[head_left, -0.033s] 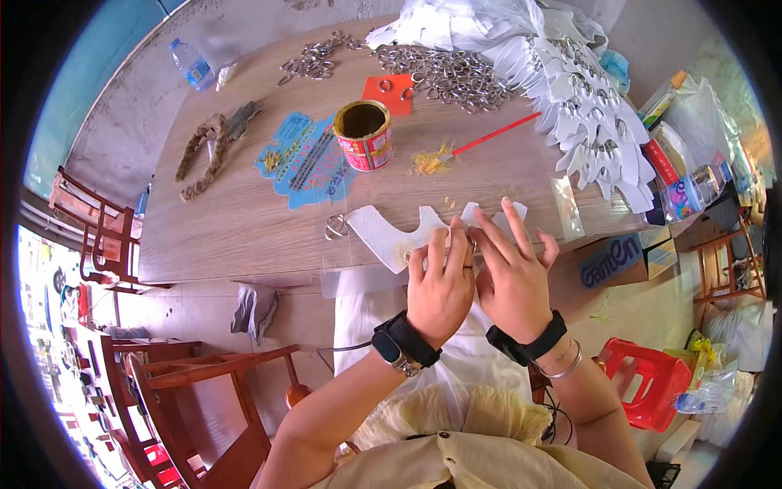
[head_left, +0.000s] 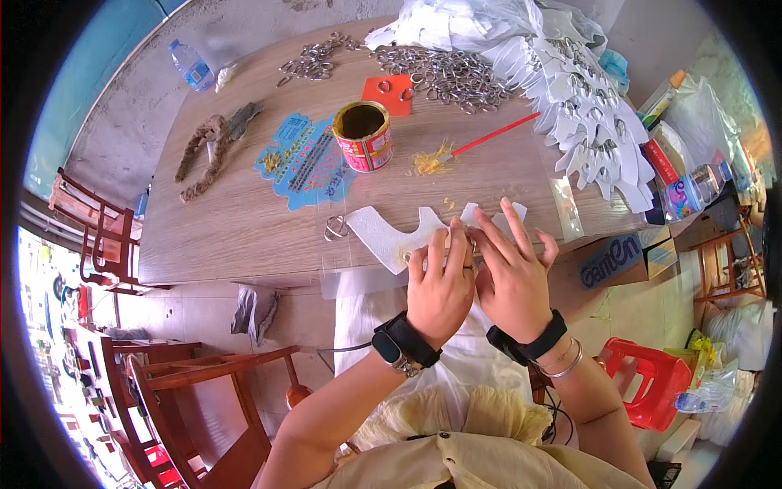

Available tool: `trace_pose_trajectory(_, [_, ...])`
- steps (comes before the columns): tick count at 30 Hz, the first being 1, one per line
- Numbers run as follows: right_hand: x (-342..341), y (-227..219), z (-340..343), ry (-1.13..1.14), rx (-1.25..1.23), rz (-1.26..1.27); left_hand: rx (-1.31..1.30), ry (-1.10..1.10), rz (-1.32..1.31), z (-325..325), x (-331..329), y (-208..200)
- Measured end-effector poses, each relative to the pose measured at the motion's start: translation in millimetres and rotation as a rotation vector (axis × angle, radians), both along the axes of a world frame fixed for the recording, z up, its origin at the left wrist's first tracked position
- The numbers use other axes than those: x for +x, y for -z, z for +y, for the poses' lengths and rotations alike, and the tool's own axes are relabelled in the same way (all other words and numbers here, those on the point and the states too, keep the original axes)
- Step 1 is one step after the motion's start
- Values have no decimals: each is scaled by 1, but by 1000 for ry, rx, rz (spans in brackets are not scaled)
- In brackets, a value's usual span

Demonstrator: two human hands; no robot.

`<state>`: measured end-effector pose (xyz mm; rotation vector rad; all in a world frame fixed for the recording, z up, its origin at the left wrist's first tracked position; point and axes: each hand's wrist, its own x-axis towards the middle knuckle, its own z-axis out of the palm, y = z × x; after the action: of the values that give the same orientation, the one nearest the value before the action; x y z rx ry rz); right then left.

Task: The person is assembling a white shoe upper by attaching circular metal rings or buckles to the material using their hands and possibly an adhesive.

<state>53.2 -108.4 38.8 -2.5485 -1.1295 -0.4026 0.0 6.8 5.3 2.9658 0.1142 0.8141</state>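
Nothing has visibly moved since the earlier frame: the left hand (head_left: 441, 289) and right hand (head_left: 519, 285) lie over the white piece (head_left: 376, 233), left fingers bent, right ones spread; I cannot tell whether either pinches it. It looks light, thin, bendable; its broad end, left of the grip, seems easiest to hold. Farther out stands a tin (head_left: 366, 151).

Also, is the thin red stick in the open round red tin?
No, the thin red stick lies on the wooden table, right of the tin.
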Motion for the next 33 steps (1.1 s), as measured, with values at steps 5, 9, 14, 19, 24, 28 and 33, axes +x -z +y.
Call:
trace_pose_trajectory(5, [-2, 5, 1, 3, 5, -4, -16, 3, -3, -2, -1, -1])
trace_pose_trajectory(9, [1, -3, 5, -26, -19, 12, -96, 36, -10, 2, -3, -1])
trace_pose_trajectory(14, [1, -7, 3, -50, -51, -6, -211, 11, 80, 14, -11, -32])
trace_pose_trajectory(19, [4, -5, 5, -93, -30, 12, -178, -32, 139, 31, -25, -50])
trace_pose_trajectory(24, [4, -4, 2, -99, -36, -29, -90, 12, 168, 17, -25, -39])
trace_pose_trajectory(28, [2, -2, 2, -91, -47, -47, -26, -2, 163, 12, -20, -30])
trace_pose_trajectory(33, [1, -7, 0, -94, -73, 6, -13, -27, 111, 3, -18, -25])
